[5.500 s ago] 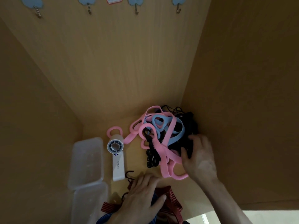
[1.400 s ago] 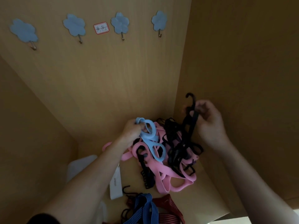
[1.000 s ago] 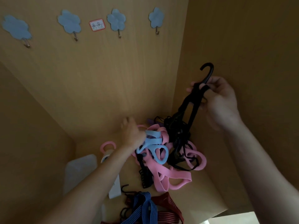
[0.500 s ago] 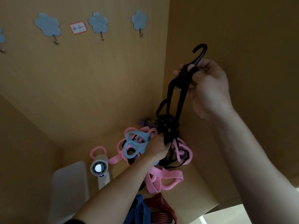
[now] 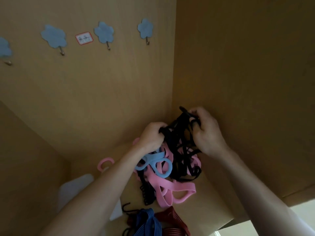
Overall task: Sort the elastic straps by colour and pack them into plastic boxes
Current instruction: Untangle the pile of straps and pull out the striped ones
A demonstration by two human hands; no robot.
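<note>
Head view; landmark is the pink straps [image 5: 170,186], a loose heap on the wooden shelf floor [image 5: 204,210].

The black straps [image 5: 180,143] form a tangled bunch held up above and behind the pink heap; their lower loops hang onto its right part; a black hook [image 5: 183,109] sticks out at the top of the bunch.

The left hand [image 5: 152,135] has its fingers curled tight round the left side of the black bunch, above the pink heap; the right hand [image 5: 207,132] has its fingers curled through the upper loops just below the hook, above and right of the heap; the hands are near each other but not touching, with black strap between them.

- light-blue strap [image 5: 156,162]: looped on the heap's upper left, under the left wrist
- black ribbed strap [image 5: 146,193]: at the heap's left edge
- blue striped strap [image 5: 147,222] and red striped strap [image 5: 173,223]: side by side, just nearer the camera than the heap
- plastic box [image 5: 75,188]: translucent, well left of the heap, partly hidden by the left forearm; contents cannot be told
- pink ring [image 5: 104,163]: left of the heap
- flower-shaped wall hooks [image 5: 104,34] and a small label [image 5: 84,38]: on the back wall, high above the heap
</note>
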